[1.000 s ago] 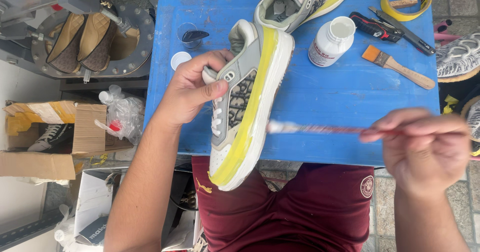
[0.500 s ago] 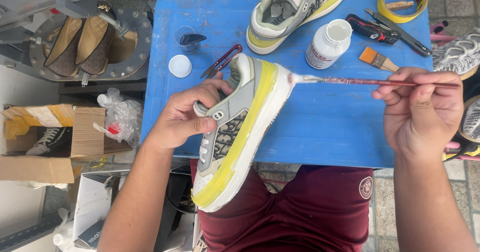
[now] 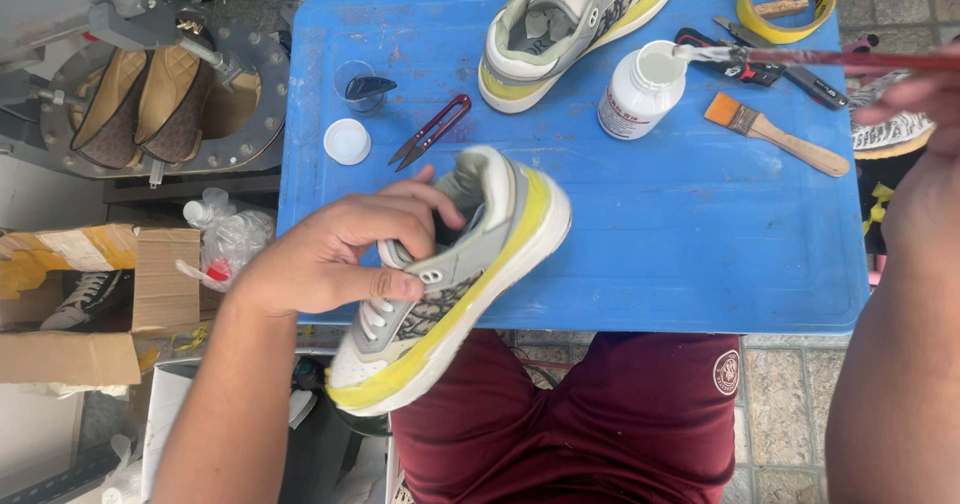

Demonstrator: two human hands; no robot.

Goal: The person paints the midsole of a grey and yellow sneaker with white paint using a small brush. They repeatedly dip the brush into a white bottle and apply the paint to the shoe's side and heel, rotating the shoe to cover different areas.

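Two sneakers showed in the view. The left hand [image 3: 335, 254] was clamped on one grey sneaker with a yellow sole [image 3: 450, 284], fingers curled over its collar and thumb pressed against its side, holding it tilted over the near edge of the blue desk [image 3: 640, 254], toe pointing down toward the person's dark red shorts [image 3: 620, 424]. The matching second sneaker [image 3: 575, 19] lay at the far edge of the desk, well apart from the held one.

The right hand [image 3: 915, 94] was at the right border, only partly in view, its fingers closed on a thin red-handled brush [image 3: 850, 61] whose white tip sat at the open mouth of a white bottle [image 3: 640, 89] standing on the desk just right of the second sneaker.

A flat wooden-handled brush [image 3: 775, 136] with orange bristles lay near the bottle on its right. Red thread snips [image 3: 430, 129], a white cap [image 3: 347, 141] and a small clear cup [image 3: 362, 86] lay on the far left part of the desk. A yellow tape roll [image 3: 785, 4] sat at the far right corner, with a dark utility knife [image 3: 735, 59] beside it. Left of the desk, a cardboard box [image 3: 100, 294] stood on the floor.
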